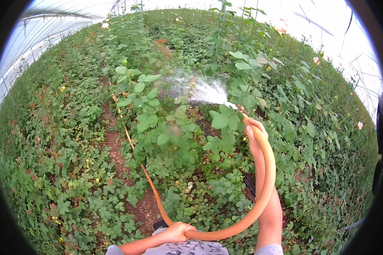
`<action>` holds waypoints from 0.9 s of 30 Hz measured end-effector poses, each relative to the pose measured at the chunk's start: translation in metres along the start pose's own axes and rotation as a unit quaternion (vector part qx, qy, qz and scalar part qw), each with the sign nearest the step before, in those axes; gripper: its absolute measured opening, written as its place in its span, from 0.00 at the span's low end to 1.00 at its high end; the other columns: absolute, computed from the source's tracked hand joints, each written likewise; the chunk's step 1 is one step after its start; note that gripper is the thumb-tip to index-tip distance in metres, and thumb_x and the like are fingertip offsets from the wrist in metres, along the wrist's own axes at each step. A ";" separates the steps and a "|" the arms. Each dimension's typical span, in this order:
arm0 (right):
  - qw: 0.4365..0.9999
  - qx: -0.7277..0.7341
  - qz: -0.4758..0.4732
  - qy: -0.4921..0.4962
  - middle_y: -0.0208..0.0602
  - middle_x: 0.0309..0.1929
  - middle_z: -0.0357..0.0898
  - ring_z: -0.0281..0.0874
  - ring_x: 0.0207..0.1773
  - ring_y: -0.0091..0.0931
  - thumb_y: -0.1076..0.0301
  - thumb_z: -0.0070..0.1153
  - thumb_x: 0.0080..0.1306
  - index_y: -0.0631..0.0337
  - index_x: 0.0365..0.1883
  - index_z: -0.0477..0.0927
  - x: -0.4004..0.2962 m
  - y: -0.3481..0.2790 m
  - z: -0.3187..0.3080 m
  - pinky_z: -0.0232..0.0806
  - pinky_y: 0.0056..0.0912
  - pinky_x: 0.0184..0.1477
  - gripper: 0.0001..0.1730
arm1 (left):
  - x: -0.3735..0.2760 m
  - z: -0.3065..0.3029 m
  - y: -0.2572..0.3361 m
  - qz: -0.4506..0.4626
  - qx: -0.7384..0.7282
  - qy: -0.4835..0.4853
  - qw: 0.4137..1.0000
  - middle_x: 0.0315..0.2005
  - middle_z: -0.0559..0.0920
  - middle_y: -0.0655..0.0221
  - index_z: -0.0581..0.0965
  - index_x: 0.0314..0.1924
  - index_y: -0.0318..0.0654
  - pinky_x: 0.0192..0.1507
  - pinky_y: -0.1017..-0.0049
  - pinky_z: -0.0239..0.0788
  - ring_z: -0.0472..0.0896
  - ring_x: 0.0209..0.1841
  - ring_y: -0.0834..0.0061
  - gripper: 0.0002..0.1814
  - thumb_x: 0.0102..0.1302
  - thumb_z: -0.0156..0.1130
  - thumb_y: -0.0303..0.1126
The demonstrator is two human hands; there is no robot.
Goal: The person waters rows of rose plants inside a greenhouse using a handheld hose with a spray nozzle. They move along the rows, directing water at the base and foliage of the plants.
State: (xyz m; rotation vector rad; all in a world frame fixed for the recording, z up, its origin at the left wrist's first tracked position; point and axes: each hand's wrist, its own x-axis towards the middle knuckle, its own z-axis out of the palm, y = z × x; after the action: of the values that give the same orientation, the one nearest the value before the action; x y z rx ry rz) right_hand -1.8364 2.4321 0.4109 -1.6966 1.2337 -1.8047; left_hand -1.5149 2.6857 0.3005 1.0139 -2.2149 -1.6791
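My right hand grips an orange garden hose close to its outlet end, out among the rose leaves. From that end a fan of water sprays to the left over the plants. The hose loops down and back towards my body, where my left hand is closed around it at waist height. Beyond the left hand the hose runs away along the dirt path and partly disappears under foliage. Leaves partly hide the outlet.
Rose bushes crowd both sides, some with pale pink blooms. A narrow dirt path runs forward at left. Dark thin tubes lie on the soil at right. Wire supports and a greenhouse cover rise behind.
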 end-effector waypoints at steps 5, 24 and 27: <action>1.000 0.021 0.002 0.010 0.41 0.57 0.76 0.76 0.52 0.29 0.70 0.60 0.68 0.61 0.50 0.78 0.003 0.009 0.011 0.73 0.31 0.51 0.13 | -0.001 -0.002 -0.006 0.007 -0.002 0.019 1.000 0.35 0.86 0.66 0.82 0.42 0.41 0.42 0.68 0.74 0.85 0.39 0.65 0.13 0.55 0.66 0.28; 0.999 -0.011 0.026 0.045 0.28 0.37 0.79 0.72 0.39 0.18 0.71 0.61 0.67 0.63 0.48 0.79 0.005 0.018 0.038 0.66 0.22 0.44 0.12 | 0.001 -0.014 -0.010 -0.039 -0.024 0.022 0.999 0.37 0.86 0.66 0.82 0.43 0.40 0.45 0.69 0.74 0.85 0.42 0.66 0.14 0.53 0.66 0.25; 0.998 0.006 0.046 0.046 0.28 0.36 0.79 0.72 0.39 0.18 0.70 0.60 0.68 0.63 0.49 0.79 0.003 0.021 0.039 0.66 0.22 0.43 0.12 | 0.002 -0.011 -0.014 -0.018 -0.019 0.037 0.999 0.35 0.85 0.64 0.81 0.43 0.40 0.42 0.67 0.73 0.84 0.39 0.62 0.14 0.54 0.65 0.28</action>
State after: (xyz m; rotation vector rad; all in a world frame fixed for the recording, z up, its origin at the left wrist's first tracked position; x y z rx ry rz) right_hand -1.8067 2.4049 0.3924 -1.5395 1.3147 -1.8484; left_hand -1.5052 2.6741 0.2914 1.0947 -2.1213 -1.6637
